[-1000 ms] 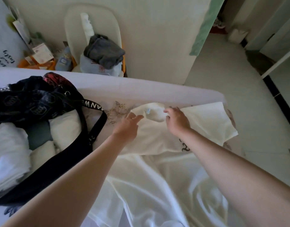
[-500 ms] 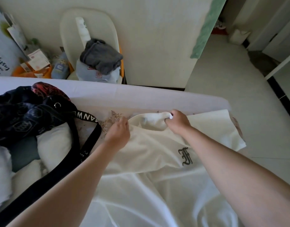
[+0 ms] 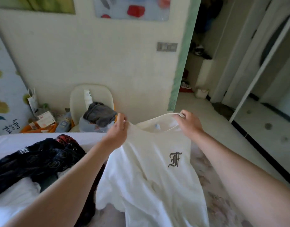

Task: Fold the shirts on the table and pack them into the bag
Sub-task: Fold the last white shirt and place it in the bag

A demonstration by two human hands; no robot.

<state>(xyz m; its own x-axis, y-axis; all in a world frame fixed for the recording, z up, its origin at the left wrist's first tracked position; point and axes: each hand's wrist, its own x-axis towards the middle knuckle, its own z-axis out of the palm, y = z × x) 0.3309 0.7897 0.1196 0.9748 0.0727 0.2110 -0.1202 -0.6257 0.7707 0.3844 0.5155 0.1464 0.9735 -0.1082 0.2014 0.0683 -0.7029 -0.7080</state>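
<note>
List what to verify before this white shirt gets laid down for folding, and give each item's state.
1. Grip of the left hand on the white shirt beside the collar: ok, it pinches the fabric.
2. Grip of the right hand on the collar's other side: ok.
3. Which side faces the camera: ok, the F logo shows.
4. Lower part lifted off the table: not ok, it lies rumpled there.
5. Gap between shirt and black bag: cannot tell, the left forearm hides it.
</note>
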